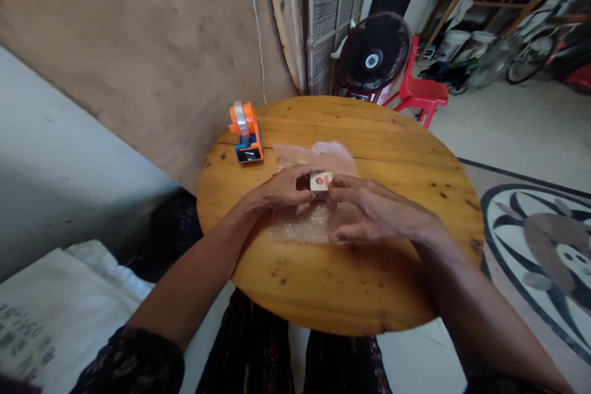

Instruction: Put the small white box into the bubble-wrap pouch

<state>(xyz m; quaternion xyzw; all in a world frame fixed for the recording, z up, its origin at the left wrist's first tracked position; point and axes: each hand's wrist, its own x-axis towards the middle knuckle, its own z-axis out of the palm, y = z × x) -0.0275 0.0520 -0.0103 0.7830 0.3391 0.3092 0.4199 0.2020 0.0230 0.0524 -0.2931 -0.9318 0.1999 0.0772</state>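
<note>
A small white box (320, 181) with a round red mark and red print sits between my two hands, above a sheet of clear bubble wrap (300, 225) spread on the round wooden table (318, 295). My left hand (290, 186) curves around the box's left end, fingers at its far edge and thumb at the near one. At the other end, the fingers of my right hand (369, 206) press on the box's right side, with the thumb lower down over the wrap. My fingers partly cover the box's ends.
An orange and blue tape dispenser (249, 135) stands at the table's far left. Beyond the table are a dark fan (373, 58) and a red plastic chair (422, 89). A wooden board (184, 31) leans on the left; a white sack (60, 314) lies below it.
</note>
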